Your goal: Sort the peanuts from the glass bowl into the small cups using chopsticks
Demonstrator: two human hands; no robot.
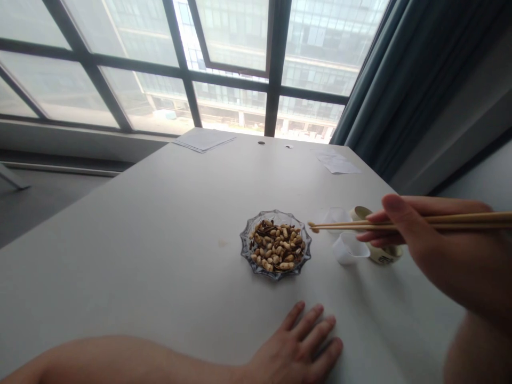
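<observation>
Clear glass with a jagged, pointed rim makes up the bowl (245, 246), which stands upright on the white table (172, 256), ahead of the left hand (294, 349). Inside lies a loose heap: tan peanuts (286, 265), some plump and pinched at the waist, others short and rounded, mixed with slim dark seeds (264, 230) that gather mostly toward the far left of the heap. The facets look grey and catch the window light.

The right hand (416, 229) is closed around a pair of chopsticks (372, 226), pale wood, held almost level and pointing left. Their tips come nearly together just beside the bowl's right edge; a small tan bit shows there, too small to name surely. The left hand rests palm down on the table, open, fingers slightly apart, with nothing visible in its hold.

Below the chopsticks sits a white cup (347, 249), thin and see-through, with a second cup (334, 214) partly hidden behind them. Near these are two yellowish rolls (362, 212), the closer one bearing dark lettering. Papers (206, 140) lie at the far edge, before the window (236, 32).
</observation>
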